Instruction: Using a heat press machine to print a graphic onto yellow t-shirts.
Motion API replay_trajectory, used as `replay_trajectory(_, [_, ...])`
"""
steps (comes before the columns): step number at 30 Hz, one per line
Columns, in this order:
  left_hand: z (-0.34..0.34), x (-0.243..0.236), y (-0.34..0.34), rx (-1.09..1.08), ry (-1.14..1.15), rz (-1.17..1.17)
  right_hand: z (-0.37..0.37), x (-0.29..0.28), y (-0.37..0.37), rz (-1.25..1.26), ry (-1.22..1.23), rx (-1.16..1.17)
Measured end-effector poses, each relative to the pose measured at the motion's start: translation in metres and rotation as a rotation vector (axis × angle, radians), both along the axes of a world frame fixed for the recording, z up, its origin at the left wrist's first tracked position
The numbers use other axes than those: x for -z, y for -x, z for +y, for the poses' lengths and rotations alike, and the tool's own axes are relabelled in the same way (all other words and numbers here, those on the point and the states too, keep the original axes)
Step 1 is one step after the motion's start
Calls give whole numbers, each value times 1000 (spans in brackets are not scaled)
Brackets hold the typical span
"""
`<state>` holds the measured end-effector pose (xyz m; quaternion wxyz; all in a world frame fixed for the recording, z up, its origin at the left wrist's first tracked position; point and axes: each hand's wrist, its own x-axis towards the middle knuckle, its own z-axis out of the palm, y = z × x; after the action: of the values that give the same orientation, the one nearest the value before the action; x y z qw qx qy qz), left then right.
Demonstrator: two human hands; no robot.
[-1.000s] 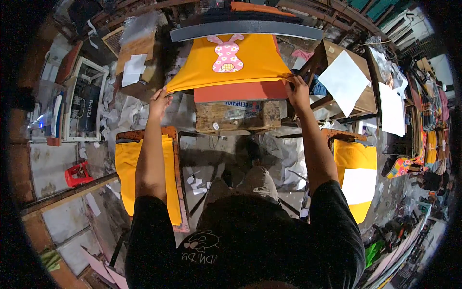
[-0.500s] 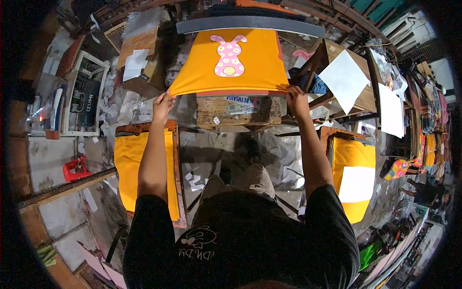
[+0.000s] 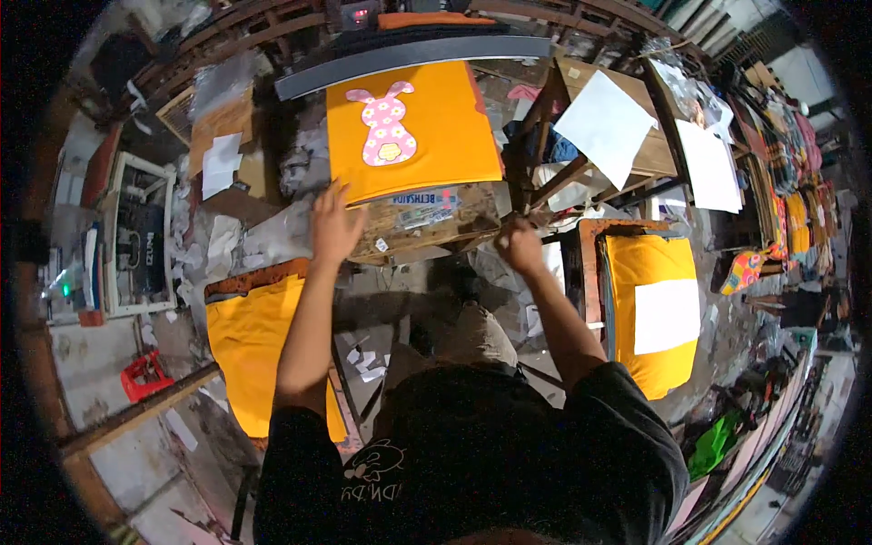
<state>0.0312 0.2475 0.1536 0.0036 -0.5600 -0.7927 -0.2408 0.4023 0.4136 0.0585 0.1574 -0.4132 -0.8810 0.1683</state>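
Note:
A yellow fabric garment lies smooth on the press platen, showing a pink flowered rabbit print below a long grey bar. My left hand is at the garment's lower-left corner, fingers apart and not gripping it. My right hand is below the lower-right corner, off the cloth, its fingers curled; whether it holds anything is hidden. Under the platen is a worn wooden stand.
Yellow fabric stacks sit at left and right, the right one topped by a white sheet. More white paper lies on a wooden table at upper right. A red plastic item and scattered scraps are on the floor.
Both hands have released the stretched hem and moved downward, the right one also leftward. The fabric's edge is no longer pulled wide, and the view has shifted.

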Motion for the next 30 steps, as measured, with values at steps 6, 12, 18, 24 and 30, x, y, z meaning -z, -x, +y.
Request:
replay_trajectory(6, [28,10,-58,-5,251,217,5,-15,57,-12,-117,-250])
replay_trajectory(12, [-30,25,-121,-99,121,23,40,-76,101,96,-193,-402])
replay_trajectory(18, [21,4,-175,-106,19,-300,7,-33,21,-676,202,-820])
replay_trajectory(24, [196,-34,-218,-98,52,-1449,-24,67,-107,-197,554,-527])
replay_trajectory(30, [296,-52,-254,-20,27,-1417,-16,51,-143,-221,688,-21])
